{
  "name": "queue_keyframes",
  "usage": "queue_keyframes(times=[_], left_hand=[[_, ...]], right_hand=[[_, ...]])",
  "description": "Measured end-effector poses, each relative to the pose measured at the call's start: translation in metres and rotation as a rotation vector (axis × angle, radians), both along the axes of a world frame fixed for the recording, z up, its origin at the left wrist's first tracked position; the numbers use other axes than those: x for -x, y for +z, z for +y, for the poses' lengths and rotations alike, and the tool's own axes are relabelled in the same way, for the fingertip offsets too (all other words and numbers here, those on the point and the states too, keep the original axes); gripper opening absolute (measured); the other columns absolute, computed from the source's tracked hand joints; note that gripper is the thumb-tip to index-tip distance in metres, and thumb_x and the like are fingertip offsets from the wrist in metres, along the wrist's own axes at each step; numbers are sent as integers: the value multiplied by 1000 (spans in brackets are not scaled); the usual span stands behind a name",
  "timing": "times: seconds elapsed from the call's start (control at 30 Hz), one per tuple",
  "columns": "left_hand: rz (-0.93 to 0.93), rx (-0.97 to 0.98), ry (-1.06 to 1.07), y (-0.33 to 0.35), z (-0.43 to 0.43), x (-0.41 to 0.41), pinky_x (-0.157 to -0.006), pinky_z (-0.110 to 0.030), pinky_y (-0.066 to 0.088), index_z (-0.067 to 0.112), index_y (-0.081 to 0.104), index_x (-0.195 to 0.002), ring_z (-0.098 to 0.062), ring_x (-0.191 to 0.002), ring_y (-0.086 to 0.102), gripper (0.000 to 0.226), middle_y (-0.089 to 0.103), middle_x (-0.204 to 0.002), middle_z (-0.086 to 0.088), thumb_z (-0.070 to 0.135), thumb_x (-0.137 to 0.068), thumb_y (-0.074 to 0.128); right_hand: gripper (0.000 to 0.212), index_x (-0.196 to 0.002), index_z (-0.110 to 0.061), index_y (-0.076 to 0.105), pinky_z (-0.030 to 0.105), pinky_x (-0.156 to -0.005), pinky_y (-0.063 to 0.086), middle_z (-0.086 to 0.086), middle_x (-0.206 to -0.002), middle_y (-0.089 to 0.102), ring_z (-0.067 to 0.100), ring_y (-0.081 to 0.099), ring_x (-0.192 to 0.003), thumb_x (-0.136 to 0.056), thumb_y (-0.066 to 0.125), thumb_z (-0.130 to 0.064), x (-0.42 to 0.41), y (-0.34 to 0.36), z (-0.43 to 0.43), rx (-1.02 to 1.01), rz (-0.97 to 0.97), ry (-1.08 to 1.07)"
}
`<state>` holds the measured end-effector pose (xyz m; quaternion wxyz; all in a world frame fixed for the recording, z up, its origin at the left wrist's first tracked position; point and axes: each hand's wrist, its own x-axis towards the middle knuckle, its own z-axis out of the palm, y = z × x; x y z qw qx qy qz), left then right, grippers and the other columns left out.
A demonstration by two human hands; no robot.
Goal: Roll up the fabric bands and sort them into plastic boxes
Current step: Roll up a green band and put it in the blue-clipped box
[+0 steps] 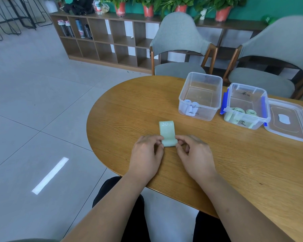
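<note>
On the table, two hands pinch one green band before two boxes.

Cannot read handwriting on the clear box or blue-clipped box (too small). Cannot see roll ends of the green band behind left hand and right hand.

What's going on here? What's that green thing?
A person at the wooden table is rolling up a light green fabric band marked 30 LB. The left hand and the right hand each pinch one end of the roll, and the rest lies flat. Behind it stand two clear boxes: one box holds pale blue rolls, and the box with blue clips holds green rolls.
</note>
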<state>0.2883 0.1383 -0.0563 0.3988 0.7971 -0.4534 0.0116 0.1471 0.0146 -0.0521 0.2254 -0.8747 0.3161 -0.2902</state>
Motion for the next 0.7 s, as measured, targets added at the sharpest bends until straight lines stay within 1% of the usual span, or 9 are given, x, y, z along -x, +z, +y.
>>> queue_keyframes(times=[0.1, 0.23, 0.33, 0.4, 0.47, 0.57, 0.7], left_hand=[[30, 3, 7, 1, 0, 0, -84, -20, 45, 30, 71, -116, 0, -88, 53, 21, 68, -93, 20, 25, -96, 70], [0, 21, 9, 0, 0, 1, -84, -24, 47, 28, 71, -112, 2, -89, 51, 17, 69, -96, 19, 23, -96, 71], [-18, 11, 2, -1, 0, 1, -84, -30, 50, 27, 69, -113, -3, -91, 51, 18, 67, -99, 18, 24, -95, 70], [-23, -3, 2, -2, -1, 1, -83, -32, 50, 29, 68, -113, -5, -89, 51, 21, 66, -98, 18, 24, -93, 72], [-9, -11, 3, -3, -1, 0, -84, -32, 50, 30, 68, -114, -5, -88, 51, 25, 66, -98, 19, 22, -91, 74], [13, -7, 0, -3, 0, 0, -86, -29, 50, 30, 69, -116, -3, -89, 53, 27, 67, -98, 20, 21, -92, 74], [-3, 5, -8, -1, 0, 0, -88, -29, 49, 28, 72, -119, 0, -87, 51, 26, 67, -97, 19, 24, -94, 71]], right_hand=[[26, -120, -33, 69, 22, -69, 53, -22, -92, 67, 3, 59, -75, -95, 70, -29, 0, 0, -1, -67, -20, -9], [18, -114, -30, 72, 17, -67, 48, -22, -91, 64, 2, 57, -75, -96, 70, -29, 0, 0, -1, -29, -18, -13], [19, -113, -29, 74, 23, -68, 51, -21, -91, 61, 2, 55, -76, -95, 72, -30, -1, 0, 1, 13, -6, -13], [24, -114, -28, 73, 26, -69, 52, -21, -91, 59, 4, 53, -77, -91, 76, -25, -1, -1, 1, 26, 7, -10], [28, -116, -27, 73, 24, -71, 51, -21, -91, 60, 4, 53, -76, -89, 77, -20, -1, -2, 0, 16, 12, -11], [28, -120, -29, 74, 19, -72, 48, -21, -92, 61, 1, 54, -76, -92, 74, -22, -1, -2, -1, 17, -1, -6], [28, -121, -28, 74, 27, -71, 54, -20, -91, 62, 4, 54, -73, -93, 72, -24, 0, -3, -1, 8, -31, 9]])
